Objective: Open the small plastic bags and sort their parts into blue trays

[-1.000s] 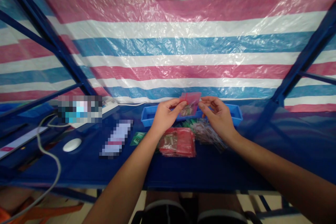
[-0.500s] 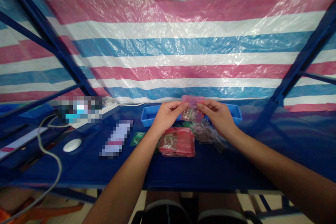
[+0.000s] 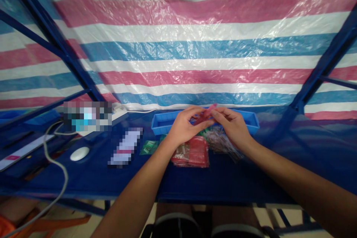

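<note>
Pink bag [image 3: 208,112], I see remotely, pinched by fingers [image 3: 224,112] of left hand [image 3: 184,124] and right hand [image 3: 235,124] near blue tray [image 3: 160,129] on desk [image 3: 92,178].

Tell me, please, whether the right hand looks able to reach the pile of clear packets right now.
Probably yes: the pile of clear packets lies close to the right hand, its near side uncovered, though that hand pinches the pink bag and may need to let go.

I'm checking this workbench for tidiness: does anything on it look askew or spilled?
Mildly: the clear plastic packets lie in a loose, splayed heap, untidy beside the squarer stack of red plastic packets. No spill or damage shows, though pixelation hides parts of the left side.
</note>
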A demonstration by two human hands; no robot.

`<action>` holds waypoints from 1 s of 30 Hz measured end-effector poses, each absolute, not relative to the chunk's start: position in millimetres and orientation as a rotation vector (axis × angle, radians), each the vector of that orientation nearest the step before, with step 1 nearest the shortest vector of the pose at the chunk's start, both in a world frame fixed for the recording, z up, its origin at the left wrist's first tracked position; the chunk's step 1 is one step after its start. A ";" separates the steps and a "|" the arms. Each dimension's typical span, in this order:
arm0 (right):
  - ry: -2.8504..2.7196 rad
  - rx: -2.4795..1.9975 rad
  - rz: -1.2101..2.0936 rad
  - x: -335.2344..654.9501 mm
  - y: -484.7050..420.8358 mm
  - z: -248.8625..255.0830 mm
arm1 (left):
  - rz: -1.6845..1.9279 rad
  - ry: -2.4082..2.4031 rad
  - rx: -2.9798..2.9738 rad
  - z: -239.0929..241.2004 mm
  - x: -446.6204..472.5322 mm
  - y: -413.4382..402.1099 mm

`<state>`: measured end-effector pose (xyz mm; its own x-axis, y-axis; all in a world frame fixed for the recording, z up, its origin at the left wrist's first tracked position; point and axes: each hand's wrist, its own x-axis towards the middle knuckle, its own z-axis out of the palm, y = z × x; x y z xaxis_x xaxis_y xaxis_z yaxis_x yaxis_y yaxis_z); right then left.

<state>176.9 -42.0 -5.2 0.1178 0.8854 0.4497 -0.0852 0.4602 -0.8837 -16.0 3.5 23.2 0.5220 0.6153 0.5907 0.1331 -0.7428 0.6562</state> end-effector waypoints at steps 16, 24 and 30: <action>-1.641 -0.875 0.102 193.4 -41.4 6.3 | 1.162 0.576 2.231 27.6 -21.2 7.8; -1.621 -0.832 0.057 200.2 -43.4 15.4 | 1.031 0.521 2.121 26.3 -20.4 1.8; -1.496 -0.761 0.352 206.4 -39.8 19.1 | 0.976 0.500 1.911 24.1 -22.6 3.9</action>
<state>206.4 -39.8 19.1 0.0812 0.6461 0.7589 0.2393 0.7265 -0.6441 -22.6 3.9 24.1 0.6061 0.6703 0.4282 -0.0444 -0.5090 0.8596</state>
